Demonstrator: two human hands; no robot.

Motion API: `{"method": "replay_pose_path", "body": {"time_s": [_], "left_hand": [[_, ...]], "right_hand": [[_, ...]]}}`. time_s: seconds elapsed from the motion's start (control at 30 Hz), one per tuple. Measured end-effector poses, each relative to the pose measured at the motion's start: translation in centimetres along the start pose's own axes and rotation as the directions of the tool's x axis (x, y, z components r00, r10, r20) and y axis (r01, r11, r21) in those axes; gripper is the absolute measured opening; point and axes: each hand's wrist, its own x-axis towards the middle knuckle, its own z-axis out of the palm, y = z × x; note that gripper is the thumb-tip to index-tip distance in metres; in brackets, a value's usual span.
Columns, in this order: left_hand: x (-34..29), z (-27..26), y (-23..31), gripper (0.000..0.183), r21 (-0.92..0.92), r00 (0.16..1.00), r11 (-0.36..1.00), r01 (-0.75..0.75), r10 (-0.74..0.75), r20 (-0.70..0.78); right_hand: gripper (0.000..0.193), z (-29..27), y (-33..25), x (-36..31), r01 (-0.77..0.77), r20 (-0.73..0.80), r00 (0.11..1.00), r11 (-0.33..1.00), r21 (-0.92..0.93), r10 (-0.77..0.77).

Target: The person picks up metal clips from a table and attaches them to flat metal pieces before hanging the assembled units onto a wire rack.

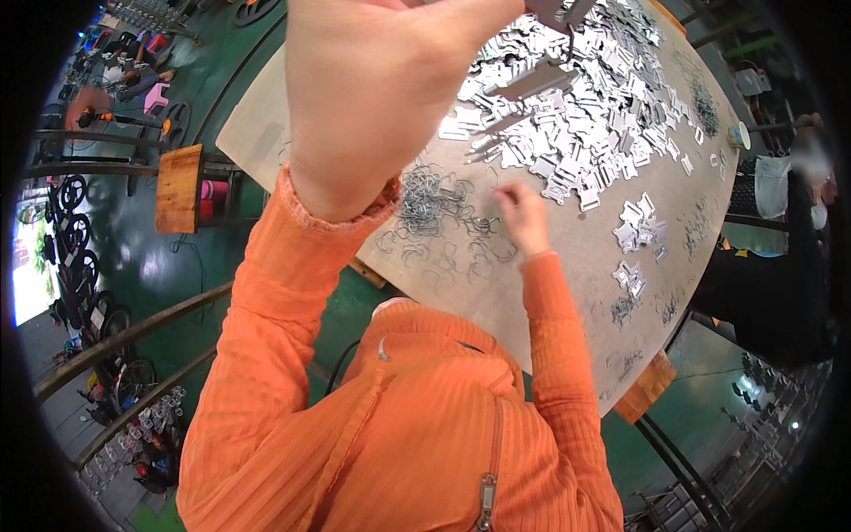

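Note:
My left hand [381, 97] is raised close at the top, its fingertips cut off by the edge. It grips a flat grey metal plate [560, 12]; a wire hook [570, 43] hangs from that plate, with more slotted plates [536, 82] dangling below. Lower down, my right hand [523, 213] is slightly blurred, its fingers pinched together just right of a loose pile of bent wire hooks [425, 208]. Whatever lies between those fingertips is too small to make out. A large heap of shiny slotted metal plates [576, 124] covers the far part of the table [496, 310].
Smaller groups of plates [640, 226] and hooks [625, 309] lie on the right side. A white cup [738, 136] stands at the right edge. Beside the table there is a person in dark clothes [767, 297]. A wooden stool [180, 189] and metal rails [133, 332] are at left.

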Motion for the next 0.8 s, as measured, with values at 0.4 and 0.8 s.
{"method": "replay_pose_path", "body": {"time_s": [0.4,0.8], "left_hand": [[0.3,-1.9,-0.4,0.043,0.028,0.998,0.999,-0.046,0.047,-0.029],[-2.6,-0.3,-0.8,0.039,0.113,0.999,0.993,0.043,-0.043,-0.004]], "right_hand": [[0.013,5.0,0.3,-0.2,0.121,0.279,0.956,0.745,-0.656,0.09],[0.012,-7.7,-8.3,-4.3,-0.2,-0.08,0.948,0.77,0.607,0.309]]}}
